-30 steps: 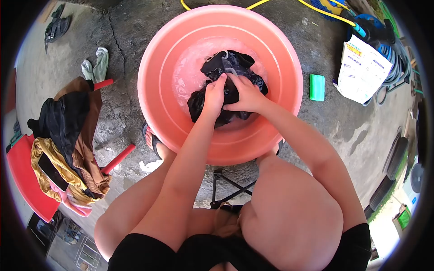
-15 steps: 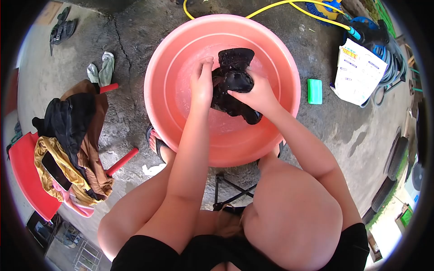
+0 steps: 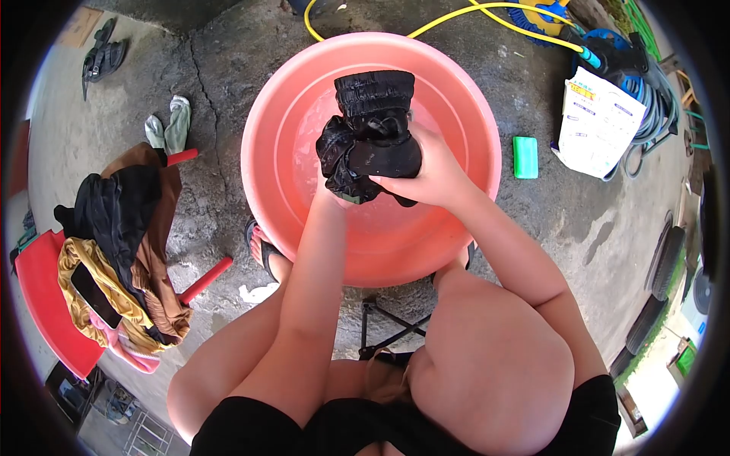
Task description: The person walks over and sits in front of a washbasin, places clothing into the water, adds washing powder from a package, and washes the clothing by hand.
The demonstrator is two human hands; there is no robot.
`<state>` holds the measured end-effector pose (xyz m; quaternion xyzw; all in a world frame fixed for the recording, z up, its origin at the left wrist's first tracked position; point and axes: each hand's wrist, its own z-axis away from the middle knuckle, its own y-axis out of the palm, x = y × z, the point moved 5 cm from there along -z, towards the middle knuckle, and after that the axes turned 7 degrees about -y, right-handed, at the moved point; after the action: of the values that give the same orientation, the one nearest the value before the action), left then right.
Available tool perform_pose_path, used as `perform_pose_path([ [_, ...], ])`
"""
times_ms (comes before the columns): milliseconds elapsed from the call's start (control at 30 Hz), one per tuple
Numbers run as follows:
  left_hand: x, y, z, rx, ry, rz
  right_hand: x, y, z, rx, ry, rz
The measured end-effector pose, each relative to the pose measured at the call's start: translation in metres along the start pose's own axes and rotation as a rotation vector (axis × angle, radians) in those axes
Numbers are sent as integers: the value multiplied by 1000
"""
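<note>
A wet black garment (image 3: 372, 125) with a gathered elastic band at its far end is bunched up over the pink basin (image 3: 262, 114). My right hand (image 3: 437, 171) grips its right side, thumb laid across a smooth dark patch with faint lettering. Under the garment's left part is my left hand (image 3: 334, 194), with folds of the cloth bunched over it. Its fingers are hidden by the cloth, but it appears to hold that side. Shallow, slightly foamy water lies in the basin.
A green soap bar (image 3: 525, 157) and a white printed bag (image 3: 601, 118) lie right of the basin. A yellow hose (image 3: 464, 11) runs behind it. On the left, a red stool (image 3: 46, 296) bears a clothes pile (image 3: 122, 213) and a phone (image 3: 95, 295); socks (image 3: 179, 121) lie beyond.
The garment has been turned and bunched, and its elastic band now faces away from me. My left hand, earlier raised with fingers showing beside it, has moved down and under the cloth.
</note>
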<state>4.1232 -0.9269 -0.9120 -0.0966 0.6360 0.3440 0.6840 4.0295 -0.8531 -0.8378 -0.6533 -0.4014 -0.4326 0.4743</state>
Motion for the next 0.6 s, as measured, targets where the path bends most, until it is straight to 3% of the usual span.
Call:
perform_pose_path([
  [133, 26, -13, 2, -34, -212, 455, -5, -5, -4, 61, 122, 57],
  [167, 31, -14, 4, -39, -277, 617, -9, -7, -2, 0, 356, -265],
  [200, 36, -13, 6, -43, -341, 779, -4, -11, -8, -43, 371, -282],
  [267, 51, -16, 8, -148, -458, 790, -11, -7, -7, -162, 345, -298],
  [333, 30, -3, 8, -117, -424, 795, -9, -3, -10, -213, 73, 47],
  [367, 20, 5, 9, -224, -459, 736, -3, 1, -5, -186, 125, 355],
  [467, 9, 18, 5, -231, -475, 731, 1, 11, 0, -234, 25, 675],
  [600, 14, 15, 5, -314, -405, 630, -16, 12, 5, -270, 61, 502],
])
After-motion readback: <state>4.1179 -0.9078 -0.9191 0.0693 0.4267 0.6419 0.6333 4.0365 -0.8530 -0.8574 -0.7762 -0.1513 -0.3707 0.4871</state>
